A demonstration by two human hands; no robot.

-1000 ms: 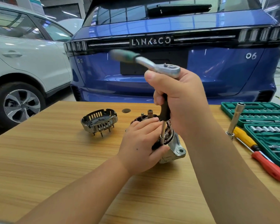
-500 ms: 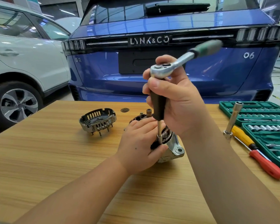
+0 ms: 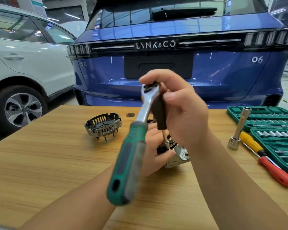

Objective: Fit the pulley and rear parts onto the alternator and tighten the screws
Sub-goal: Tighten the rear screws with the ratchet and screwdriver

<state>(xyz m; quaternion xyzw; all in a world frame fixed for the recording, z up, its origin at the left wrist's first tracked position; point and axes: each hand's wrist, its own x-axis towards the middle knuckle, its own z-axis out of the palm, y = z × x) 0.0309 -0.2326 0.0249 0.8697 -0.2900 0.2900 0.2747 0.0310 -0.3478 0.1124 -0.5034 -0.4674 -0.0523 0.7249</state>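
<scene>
Head view: ratchet hides left hand, alternator.

Silver alternator on table; slotted rear cover apart, left.

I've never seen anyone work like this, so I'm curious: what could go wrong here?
1. The right hand spins the ratchet wrench atop a thin driver; its small socket might slip off the screw.
2. The left hand grips the alternator right beside that socket, so a slip could hit its fingers.
3. The swinging green handle passes close to the left forearm.
</scene>
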